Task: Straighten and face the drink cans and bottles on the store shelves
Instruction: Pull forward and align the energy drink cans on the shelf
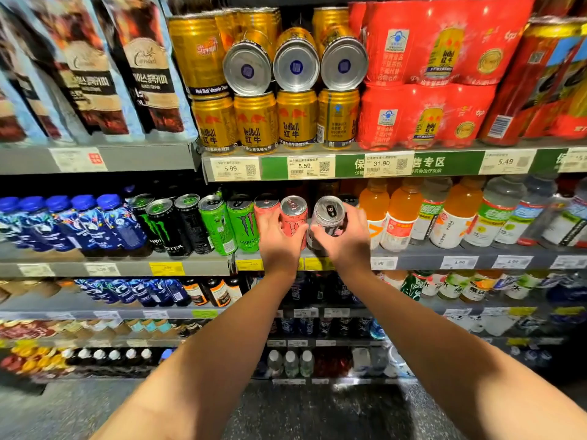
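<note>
On the second shelf (444, 254) my left hand (281, 241) grips a pink Monster can (295, 219) standing upright at the shelf front. Just to its right, my right hand (341, 242) holds a pale silver-pink can (328, 219), fingers wrapped round its right side; the can tilts slightly toward me. Another pink can (266, 204) stands left of my left hand. Green Monster cans (243, 225) and black Monster cans (162, 225) line up further left. Orange bottles (398, 214) stand to the right.
Gold Red Bull cans (297, 119) fill the shelf above, three lying on their sides (295, 66) on top. Red multipacks (425, 115) sit to their right, coffee bags (149, 77) at upper left, blue bottles (85, 222) at left. Lower shelves hold more bottles.
</note>
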